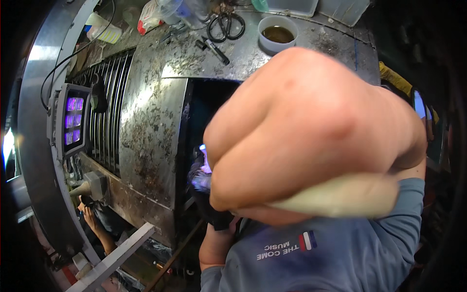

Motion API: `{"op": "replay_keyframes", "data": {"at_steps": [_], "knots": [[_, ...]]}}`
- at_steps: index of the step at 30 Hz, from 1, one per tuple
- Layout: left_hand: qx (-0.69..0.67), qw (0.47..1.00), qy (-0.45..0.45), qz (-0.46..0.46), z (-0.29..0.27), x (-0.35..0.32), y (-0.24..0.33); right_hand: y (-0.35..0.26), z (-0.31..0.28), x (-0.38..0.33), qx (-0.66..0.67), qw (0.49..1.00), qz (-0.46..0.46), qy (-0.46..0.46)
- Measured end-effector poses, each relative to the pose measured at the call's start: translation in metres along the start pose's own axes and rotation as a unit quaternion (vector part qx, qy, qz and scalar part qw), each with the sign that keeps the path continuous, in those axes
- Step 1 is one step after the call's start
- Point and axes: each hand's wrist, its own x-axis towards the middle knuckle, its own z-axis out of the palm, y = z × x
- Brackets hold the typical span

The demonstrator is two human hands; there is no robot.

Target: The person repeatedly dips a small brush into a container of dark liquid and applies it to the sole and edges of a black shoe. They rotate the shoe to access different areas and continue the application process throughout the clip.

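Knuckles of the right hand (311, 141) are filling most of the view, blurred and very close to the camera, with the fingers curling tight into a fist around a pale, cream-coloured handle (340, 197) that is sticking out from under the hand toward the right. What the handle belongs to cannot be told. The left hand (214, 214) is showing only in part below and left of that fist, dark and seemingly gloved, reaching into the dark opening (204, 107) of the worn metal counter (155, 121); whether its fingers are together or apart cannot be told. A small violet glow (203, 158) is shining just left of the fist. Beyond the fist, on the counter top, a white cup (278, 33) of brown liquid, black scissors (226, 25) and a black marker (216, 51) are lying. Far left of the fist, a lamp (73, 119) with purple lights is hanging beside a slatted grille (109, 102).
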Motion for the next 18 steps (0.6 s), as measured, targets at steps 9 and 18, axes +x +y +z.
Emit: {"op": "replay_keyframes", "data": {"at_steps": [9,18], "knots": [[-0.066,0.993,0.047,-0.09,-0.005,0.019,-0.011,0.057,-0.086,-0.086,-0.365,0.839,0.327,0.236],[-0.077,0.991,0.09,-0.062,0.0,0.026,-0.023,0.141,-0.089,-0.112,-0.524,0.758,0.377,0.096]]}}
